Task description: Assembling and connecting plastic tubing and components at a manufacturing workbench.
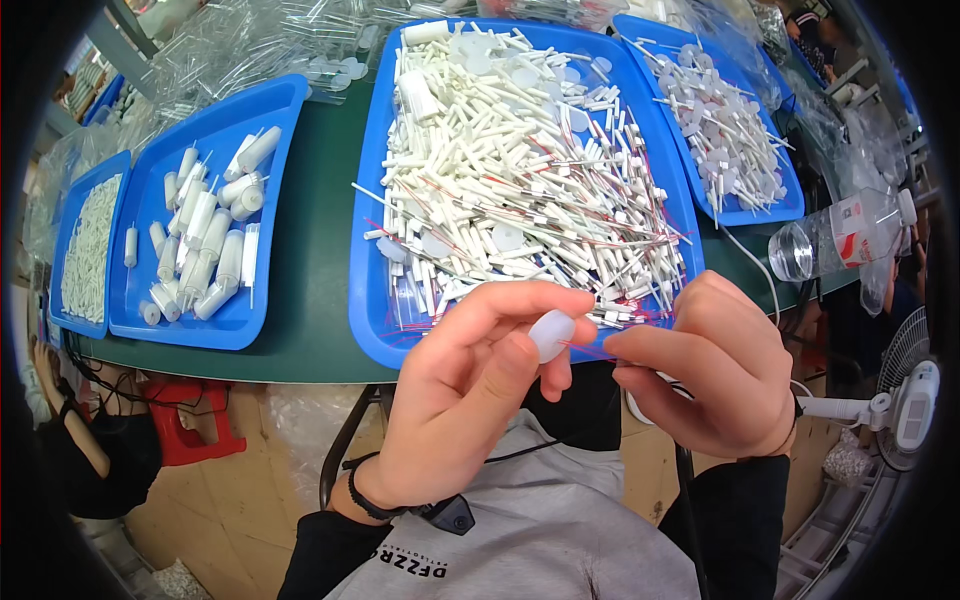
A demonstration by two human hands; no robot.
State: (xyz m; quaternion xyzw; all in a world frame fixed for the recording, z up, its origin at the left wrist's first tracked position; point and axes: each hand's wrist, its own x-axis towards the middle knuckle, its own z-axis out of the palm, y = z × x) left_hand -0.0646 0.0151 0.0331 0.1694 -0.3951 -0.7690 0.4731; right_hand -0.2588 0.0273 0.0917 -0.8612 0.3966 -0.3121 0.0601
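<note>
Between the fingers and thumb of my left hand (470,385) sits a translucent white disc (551,335), held on edge. My right hand (712,365) is closed in a pinch on thin red wires (592,347) that run toward the disc. Whether the wires pass through the disc or only touch it, I cannot tell. Both hands are over the near edge of a large blue tray (362,300), heaped with short white tubes (470,160). Red-wired white pieces (590,225) and more pale discs lie among them.
A blue tray (285,180) of white cylinders and a narrow tray (120,180) of small white tubes stand left. Another tray (745,215) with stemmed discs is at right, beside a plastic bottle (840,235). A red stool (200,425) and a fan (905,395) flank the table (310,340).
</note>
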